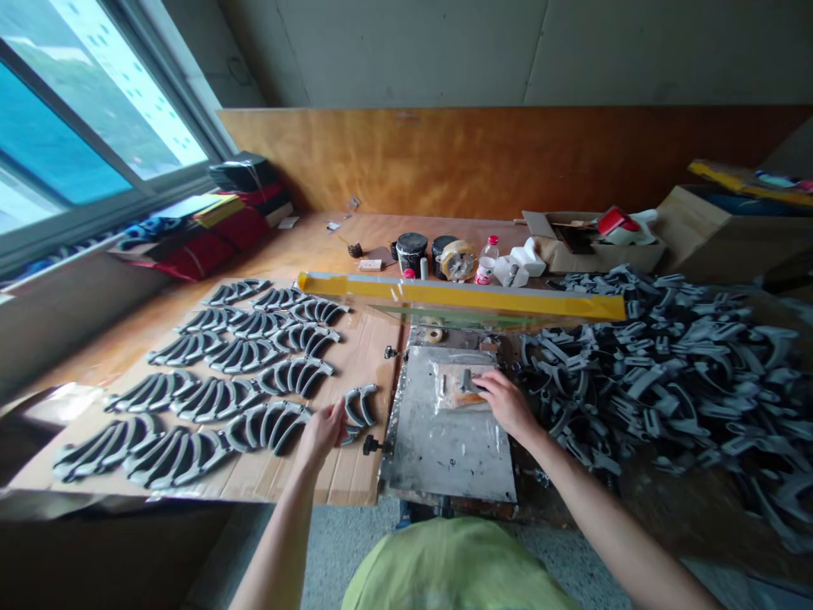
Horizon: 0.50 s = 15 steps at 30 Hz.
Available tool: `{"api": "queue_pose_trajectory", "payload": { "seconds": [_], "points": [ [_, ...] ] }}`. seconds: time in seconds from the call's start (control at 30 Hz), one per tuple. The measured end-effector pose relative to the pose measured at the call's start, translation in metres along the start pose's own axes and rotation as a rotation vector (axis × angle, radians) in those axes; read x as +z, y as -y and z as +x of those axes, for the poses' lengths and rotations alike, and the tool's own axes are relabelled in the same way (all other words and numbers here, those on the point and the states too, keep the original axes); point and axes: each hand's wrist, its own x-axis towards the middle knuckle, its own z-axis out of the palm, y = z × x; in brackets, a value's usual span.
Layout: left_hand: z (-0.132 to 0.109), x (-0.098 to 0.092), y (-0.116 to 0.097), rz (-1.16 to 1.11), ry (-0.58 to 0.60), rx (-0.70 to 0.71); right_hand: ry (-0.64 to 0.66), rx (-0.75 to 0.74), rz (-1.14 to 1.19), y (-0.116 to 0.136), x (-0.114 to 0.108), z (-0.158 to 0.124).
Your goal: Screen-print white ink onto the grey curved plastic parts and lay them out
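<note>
Where the right grip [504, 398] pinches, a gray piece [466, 380] seemingly sits.

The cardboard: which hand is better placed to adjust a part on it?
Probably the left hand: it is at the cardboard, beside the grey parts, while the right hand holds a grey piece over the metal plate.

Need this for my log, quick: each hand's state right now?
Left hand: at a gray curved part on the cardboard; whether it grips cannot be told.
Right hand: closed, holding a small gray piece.
</note>
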Motion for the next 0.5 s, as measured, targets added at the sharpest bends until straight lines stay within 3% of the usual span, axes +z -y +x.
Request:
{"api": "queue_pose_trajectory", "payload": {
  "seconds": [0.1,0.2,0.27,0.37,0.5],
  "points": [
    [-0.007,-0.004,-0.079,-0.302,-0.055,0.291,0.103,-0.176,-0.037,0.018,0.023,0.022],
    [-0.023,-0.008,-0.154,-0.549,-0.086,0.537,0.118,-0.195,-0.088,0.018,0.03,0.023],
    [-0.032,-0.011,-0.189,-0.653,-0.089,0.628,0.104,-0.184,-0.122,0.016,0.03,0.019],
    [-0.039,-0.013,-0.214,-0.646,-0.083,0.68,0.106,-0.162,-0.206,0.018,0.032,0.014],
    [-0.051,-0.016,-0.201,-0.544,-0.051,0.638,0.17,-0.129,-0.23,0.022,0.027,0.015]
  ]
}}
